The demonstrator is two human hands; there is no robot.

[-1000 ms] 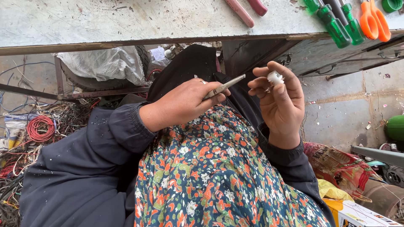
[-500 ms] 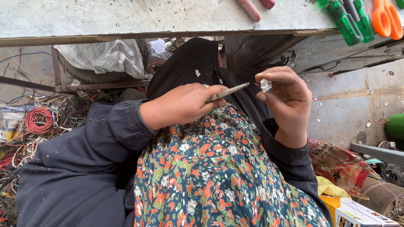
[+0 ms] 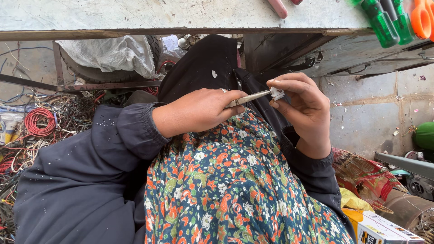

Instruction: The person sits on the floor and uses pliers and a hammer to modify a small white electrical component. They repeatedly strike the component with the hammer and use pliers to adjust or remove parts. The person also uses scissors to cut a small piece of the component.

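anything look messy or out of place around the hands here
Yes: small white flecks dot the black cloth and dark sleeve beside the left hand, like chips off the small white plastic piece pinched in the right hand and probed with a thin metal tool. A tangled heap of wires sprawls on the floor.

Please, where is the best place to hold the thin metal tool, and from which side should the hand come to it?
Probably by its rear half, from the left. The thin metal tool lies nearly level, and its tip meets the small white part pinched in the right hand. The left hand already wraps the rear end, which leaves the working tip free.
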